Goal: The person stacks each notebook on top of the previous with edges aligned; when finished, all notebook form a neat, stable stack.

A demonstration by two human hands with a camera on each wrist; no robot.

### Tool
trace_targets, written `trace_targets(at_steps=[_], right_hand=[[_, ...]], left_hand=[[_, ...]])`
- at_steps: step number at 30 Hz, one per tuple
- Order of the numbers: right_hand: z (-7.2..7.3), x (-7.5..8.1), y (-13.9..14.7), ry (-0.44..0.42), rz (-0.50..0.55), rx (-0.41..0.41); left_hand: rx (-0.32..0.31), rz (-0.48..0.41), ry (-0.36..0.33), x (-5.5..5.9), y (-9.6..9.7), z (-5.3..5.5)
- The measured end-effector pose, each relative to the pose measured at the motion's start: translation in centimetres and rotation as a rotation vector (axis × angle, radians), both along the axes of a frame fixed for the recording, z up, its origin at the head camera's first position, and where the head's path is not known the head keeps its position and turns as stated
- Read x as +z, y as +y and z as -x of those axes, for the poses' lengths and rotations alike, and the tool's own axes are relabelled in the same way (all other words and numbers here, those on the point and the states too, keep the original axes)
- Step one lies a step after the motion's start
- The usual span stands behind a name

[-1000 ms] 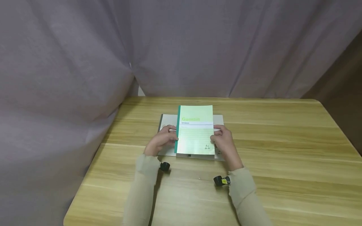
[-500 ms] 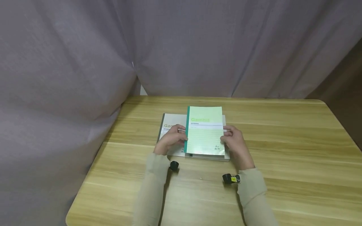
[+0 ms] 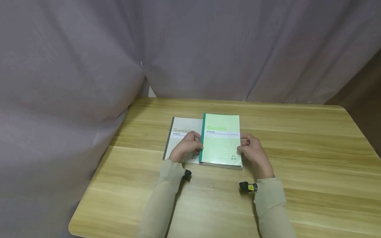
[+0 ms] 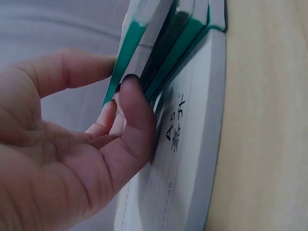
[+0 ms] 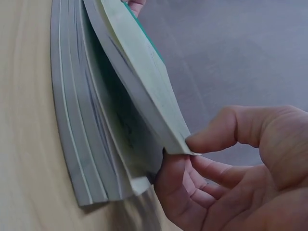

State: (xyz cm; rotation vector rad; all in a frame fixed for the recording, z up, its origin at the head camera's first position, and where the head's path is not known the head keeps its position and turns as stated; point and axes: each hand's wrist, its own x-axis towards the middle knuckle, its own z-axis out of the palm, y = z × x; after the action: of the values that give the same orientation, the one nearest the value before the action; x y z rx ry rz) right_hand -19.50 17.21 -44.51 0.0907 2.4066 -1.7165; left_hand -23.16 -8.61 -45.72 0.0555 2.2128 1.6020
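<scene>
A light green Gambit notebook point(image 3: 221, 140) with a dark green spine is between both hands, over the right part of a notebook stack. At its spine edge, my left hand point(image 3: 187, 146) pinches it between thumb and fingers. My right hand point(image 3: 254, 153) pinches the opposite edge near the lower corner. In the right wrist view, a wedge-shaped gap separates the held notebook point(image 5: 139, 82) from the stacked notebooks point(image 5: 79, 134). A grey-white notebook point(image 3: 187, 123) with a dark spine lies flat at the left, partly covered. Green and dark spines point(image 4: 180, 53) show beneath the held one in the left wrist view.
The notebooks lie on a wood-grain table point(image 3: 297, 158). Grey curtains point(image 3: 193, 49) hang behind it and along its left side. A black wrist camera point(image 3: 248, 187) sits at the right cuff, and another camera point(image 3: 187, 175) at the left.
Both hands have carried the green notebook to the right and lowered it toward the stack. More of the grey-white notebook's cover now shows at the left.
</scene>
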Motion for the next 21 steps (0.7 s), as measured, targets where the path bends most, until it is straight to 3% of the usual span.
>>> trace_targets(at_steps=[13,21], right_hand=[[0.2,-0.6,0.2,-0.051,-0.004,0.037],[0.0,-0.9,1.4,-0.076,-0.024,0.066]], left_hand=[[0.043,0.097,0.052,0.1,0.4,-1.1],[0.007,0.153,0.084,0.0,1.3,-1.5]])
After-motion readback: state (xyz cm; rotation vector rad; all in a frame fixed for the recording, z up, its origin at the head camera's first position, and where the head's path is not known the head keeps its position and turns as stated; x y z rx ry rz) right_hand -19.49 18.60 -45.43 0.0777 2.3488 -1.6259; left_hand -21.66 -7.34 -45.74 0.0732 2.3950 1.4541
